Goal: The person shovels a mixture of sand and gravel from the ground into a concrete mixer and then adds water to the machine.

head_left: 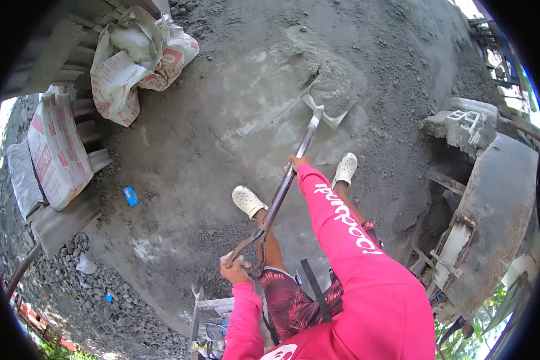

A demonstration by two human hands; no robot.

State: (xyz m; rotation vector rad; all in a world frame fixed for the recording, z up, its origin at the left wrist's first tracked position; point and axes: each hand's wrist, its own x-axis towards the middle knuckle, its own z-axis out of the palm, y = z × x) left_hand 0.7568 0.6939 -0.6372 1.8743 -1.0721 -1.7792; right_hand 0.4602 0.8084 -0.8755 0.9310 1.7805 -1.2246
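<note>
Head view: left hand (pixel 235 270) is clenched on the end grip of the shovel (pixel 287 180), low, near the body. Right hand (pixel 296 161) is mostly hidden by its pink sleeve, fingers wrapped round the shaft midway. The blade sits far ahead in the grey mix (pixel 333 84) heaped on the ground (pixel 198 138). White clogs (pixel 249 201) stand either side of the shaft. Cement bags (pixel 132 60) lie upper left, more bags (pixel 57 144) below them. A small blue item (pixel 130 195) is on the ground, gravel (pixel 90 282) lower left, a block (pixel 468 123) and a metal drum (pixel 498 210) right.
</note>
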